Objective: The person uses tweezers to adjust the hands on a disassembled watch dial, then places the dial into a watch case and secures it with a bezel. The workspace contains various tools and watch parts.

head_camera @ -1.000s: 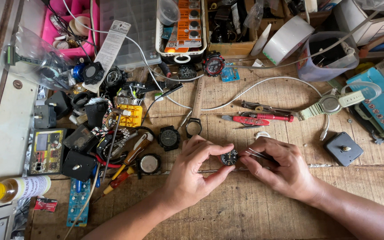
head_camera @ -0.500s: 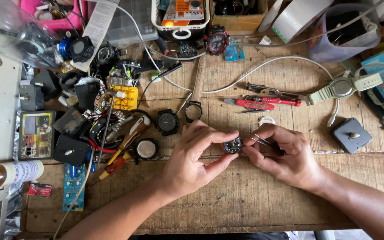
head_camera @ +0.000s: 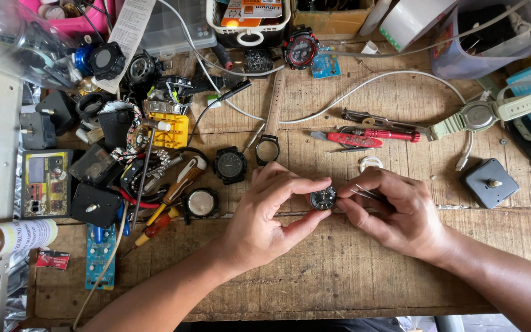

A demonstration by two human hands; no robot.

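Behind hands [head_camera: 265,215], orange-labelled white basket [head_camera: 248,38]

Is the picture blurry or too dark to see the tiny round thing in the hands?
Head view: bright, even daylight, soft shadows only; the watch part between the left hand and right hand is sharp; the tweezers glint; edges bend slightly.

Two hands, the left hand [head_camera: 265,215] and the right hand [head_camera: 394,212], are sharing one small round watch face [head_camera: 323,198]. Two red screwdrivers [head_camera: 364,136] are lying at upper right of centre, and one square clock movement [head_camera: 491,182] is sitting at far right.
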